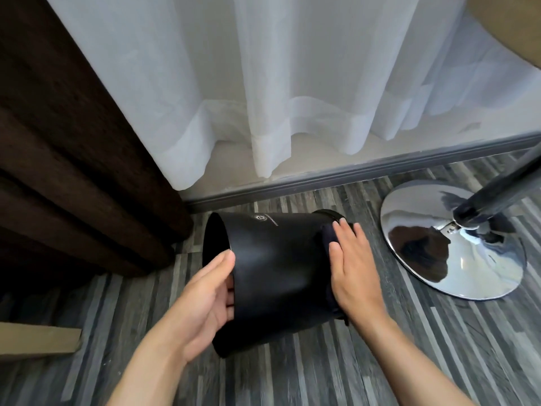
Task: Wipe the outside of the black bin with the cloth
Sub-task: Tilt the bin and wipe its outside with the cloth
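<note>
The black bin (275, 268) is tipped on its side above the floor, its open mouth facing left and its base to the right. My left hand (205, 300) grips the rim at the mouth, thumb on the outer wall and fingers reaching inside. My right hand (351, 268) lies flat on a dark cloth (327, 235), pressing it against the bin's outer wall near the base. Most of the cloth is hidden under my palm; only its dark edges show.
A chrome round stand base (433, 244) with a slanted pole sits on the striped grey floor just right of the bin. A dark brown curtain (73, 171) hangs at left, a white sheer curtain (278, 83) and grey skirting behind. A cardboard piece (38, 338) lies at lower left.
</note>
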